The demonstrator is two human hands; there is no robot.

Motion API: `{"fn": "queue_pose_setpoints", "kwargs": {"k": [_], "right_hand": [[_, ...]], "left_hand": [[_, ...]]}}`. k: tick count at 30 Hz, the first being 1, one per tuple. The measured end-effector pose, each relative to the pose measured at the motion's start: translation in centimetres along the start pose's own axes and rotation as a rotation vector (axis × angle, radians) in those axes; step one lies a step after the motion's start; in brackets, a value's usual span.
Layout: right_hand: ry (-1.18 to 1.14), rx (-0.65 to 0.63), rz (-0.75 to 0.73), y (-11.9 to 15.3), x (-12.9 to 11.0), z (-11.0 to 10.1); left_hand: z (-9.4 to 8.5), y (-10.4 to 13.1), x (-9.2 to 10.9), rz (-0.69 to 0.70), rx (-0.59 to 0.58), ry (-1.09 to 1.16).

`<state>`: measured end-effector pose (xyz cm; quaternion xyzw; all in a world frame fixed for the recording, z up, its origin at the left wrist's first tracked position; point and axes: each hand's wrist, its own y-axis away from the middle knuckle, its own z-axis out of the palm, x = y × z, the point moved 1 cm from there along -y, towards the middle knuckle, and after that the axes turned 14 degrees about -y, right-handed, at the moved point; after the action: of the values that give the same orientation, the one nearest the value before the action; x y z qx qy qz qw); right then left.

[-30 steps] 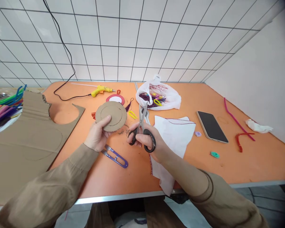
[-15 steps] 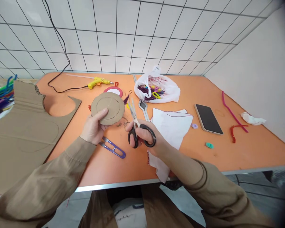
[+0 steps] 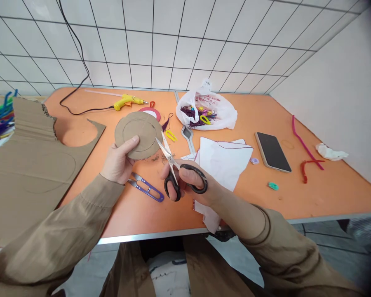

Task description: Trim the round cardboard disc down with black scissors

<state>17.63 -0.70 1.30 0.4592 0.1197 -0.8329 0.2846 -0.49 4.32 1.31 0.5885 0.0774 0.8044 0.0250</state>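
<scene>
A round cardboard disc [image 3: 142,134] with a smaller circle marked inside it is pinched at its lower left by my left hand [image 3: 119,161], thumb on top. My right hand [image 3: 190,177] has its fingers through the black handles of a pair of scissors [image 3: 170,159]. The scissor blades are parted, their tips at the disc's right edge. Below the disc, purple-handled thread snips [image 3: 146,189] lie on the table. A red-rimmed white disc [image 3: 151,113] is partly covered by the cardboard disc.
Cut cardboard [image 3: 27,165] covers the table's left side. Behind lie a yellow glue gun [image 3: 126,101] and a white bag [image 3: 221,113] of threads. White cloth [image 3: 224,161], a phone [image 3: 272,151], a teal clip [image 3: 273,186] and pipe cleaners [image 3: 303,140] are to the right.
The scissors have opened a little wider and tilted left, bringing their tips to the disc's edge. My left hand and the disc have shifted slightly left and up.
</scene>
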Motion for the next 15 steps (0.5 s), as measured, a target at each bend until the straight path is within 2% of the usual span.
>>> {"fn": "queue_pose_setpoints", "kwargs": {"k": [9,15], "right_hand": [[-0.034,-0.011,0.075,0.13,0.09,0.07],[-0.043,-0.021,0.064,0.1,0.17,0.08]], "left_hand": [[-0.13,0.02,-0.06,0.036,0.032,-0.011],[-0.11,0.06,-0.12,0.07,0.025,-0.006]]}}
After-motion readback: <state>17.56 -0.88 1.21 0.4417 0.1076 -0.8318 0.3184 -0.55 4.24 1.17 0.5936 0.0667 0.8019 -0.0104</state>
